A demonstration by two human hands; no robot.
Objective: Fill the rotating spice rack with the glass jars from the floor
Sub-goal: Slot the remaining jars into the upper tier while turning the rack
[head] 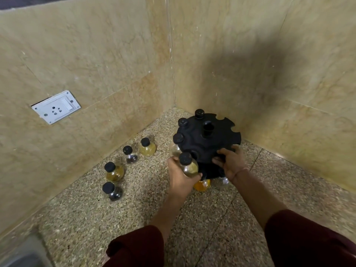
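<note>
A black rotating spice rack (210, 139) stands in the corner of the speckled floor, with three black-capped jars (178, 138) hanging in notches on its left rim and empty notches on the right. My left hand (180, 176) grips a round glass jar (189, 165) with a black cap at the rack's near-left edge. My right hand (230, 162) holds the top disc's near rim. An orange-filled jar (202, 185) sits in the lower tier under my hands. Several jars stand on the floor to the left: two yellow ones (147, 147) (113, 171) and two dark ones (130, 155) (111, 191).
Two beige marble walls meet right behind the rack. A white socket plate (55, 106) is set in the left wall. A grey metal edge (23, 253) shows at the bottom left. Speckled floor (192, 218) spreads in front of the rack.
</note>
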